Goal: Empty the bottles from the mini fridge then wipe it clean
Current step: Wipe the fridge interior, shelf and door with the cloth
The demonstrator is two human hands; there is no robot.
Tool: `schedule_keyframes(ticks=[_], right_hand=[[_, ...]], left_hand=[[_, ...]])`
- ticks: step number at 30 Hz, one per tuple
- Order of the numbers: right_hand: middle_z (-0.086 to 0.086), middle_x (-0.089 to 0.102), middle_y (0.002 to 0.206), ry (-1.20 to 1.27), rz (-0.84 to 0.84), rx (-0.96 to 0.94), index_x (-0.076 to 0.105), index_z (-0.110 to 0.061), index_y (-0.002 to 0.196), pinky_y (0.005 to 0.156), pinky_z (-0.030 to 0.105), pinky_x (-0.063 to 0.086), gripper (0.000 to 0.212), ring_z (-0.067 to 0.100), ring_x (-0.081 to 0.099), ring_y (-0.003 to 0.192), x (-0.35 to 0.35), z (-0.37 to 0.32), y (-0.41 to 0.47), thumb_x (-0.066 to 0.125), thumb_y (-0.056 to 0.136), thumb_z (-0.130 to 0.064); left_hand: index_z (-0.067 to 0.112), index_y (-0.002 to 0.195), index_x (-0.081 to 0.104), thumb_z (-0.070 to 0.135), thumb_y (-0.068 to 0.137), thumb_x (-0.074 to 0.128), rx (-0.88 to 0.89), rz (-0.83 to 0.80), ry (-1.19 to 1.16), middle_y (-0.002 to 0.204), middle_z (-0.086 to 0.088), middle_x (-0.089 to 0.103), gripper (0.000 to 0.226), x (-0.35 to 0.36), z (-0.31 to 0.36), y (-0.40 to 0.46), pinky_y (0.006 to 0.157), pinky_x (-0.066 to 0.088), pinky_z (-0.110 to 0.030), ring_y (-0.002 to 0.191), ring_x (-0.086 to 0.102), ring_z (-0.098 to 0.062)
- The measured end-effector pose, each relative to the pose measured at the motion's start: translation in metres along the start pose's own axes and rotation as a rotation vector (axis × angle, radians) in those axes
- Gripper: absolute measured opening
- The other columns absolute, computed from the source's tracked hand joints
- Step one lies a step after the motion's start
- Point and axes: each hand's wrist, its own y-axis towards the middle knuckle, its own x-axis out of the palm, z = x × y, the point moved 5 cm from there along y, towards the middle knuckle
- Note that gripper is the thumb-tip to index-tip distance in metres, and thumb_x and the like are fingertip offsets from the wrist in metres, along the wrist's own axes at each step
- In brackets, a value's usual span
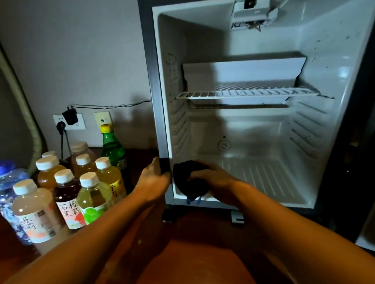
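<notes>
Both bare forearms reach over the reddish-brown surface (195, 264) toward the open mini fridge (246, 106).

Well left of the fridge stands a blue-capped water bottle (3, 186), its label too blurred to read; just beside it, nearer the fridge, cluster the white-capped juice bottles (68, 186), whose labels carry Chinese characters such as 乐 and 石榴, with a green bottle (113, 147) with a yellow cap behind them, closest to the fridge's left side. Behind the bottles, a wall socket (69, 121) holds a black plug. The left hand (155, 177) is curled closed around the fridge's lower left front edge. Just inside that corner, the right hand (212, 181) presses a dark cloth (188, 181) onto the fridge floor, fingers closed over it. Above, the fridge's wire shelf (247, 92) is bare.
</notes>
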Motion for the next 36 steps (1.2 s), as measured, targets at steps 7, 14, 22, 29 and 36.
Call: schedule_keyframes(ticks=[7,14,22,29,36], right_hand=[[0.028,0.063,0.087,0.057,0.069,-0.005,0.061,0.013,0.1,0.069,0.04,0.051,0.024,0.036,0.063,0.074,-0.028,0.012,0.013,0.054,0.085,-0.004],[0.014,0.061,0.078,0.07,0.479,0.037,0.065,-0.009,0.084,0.06,0.036,0.052,0.012,0.025,0.06,0.064,-0.051,0.001,0.07,0.055,0.091,-0.007],[0.019,0.055,0.128,0.197,0.618,0.27,0.05,-0.005,0.132,0.105,0.048,0.041,0.044,0.035,0.055,0.116,-0.066,0.01,0.154,0.039,0.103,-0.037],[0.023,0.047,0.139,0.142,0.608,0.27,0.039,0.001,0.141,0.107,0.047,0.037,0.051,0.037,0.048,0.127,-0.044,-0.004,0.138,0.036,0.104,-0.034],[0.015,0.051,0.135,-0.246,0.497,-0.029,0.035,-0.01,0.146,0.089,0.031,0.051,0.057,0.027,0.056,0.116,-0.029,-0.02,0.084,0.056,0.094,-0.007]], left_hand=[[0.009,0.143,0.03,0.022,0.078,0.077,0.005,0.13,-0.018,0.113,-0.001,0.059,0.081,-0.006,0.018,0.023,0.09,0.051,-0.036,0.109,0.06,-0.026],[0.024,0.127,0.047,0.02,0.076,0.078,0.191,0.195,-0.038,0.087,0.015,0.066,0.06,-0.005,0.001,0.041,0.067,0.058,-0.022,0.073,0.068,-0.002],[0.023,0.135,0.043,0.045,0.073,0.071,0.295,0.218,-0.097,0.112,0.028,0.054,0.072,-0.002,-0.006,0.051,0.085,0.04,0.001,0.105,0.051,0.015],[0.017,0.142,0.041,0.051,0.073,0.068,0.291,0.194,-0.111,0.13,0.005,0.059,0.081,0.0,-0.01,0.054,0.099,0.049,-0.033,0.118,0.056,-0.007],[0.023,0.141,0.04,0.04,0.073,0.075,0.179,0.107,-0.222,0.116,0.008,0.065,0.078,0.0,-0.005,0.047,0.09,0.056,-0.04,0.106,0.064,-0.011]])
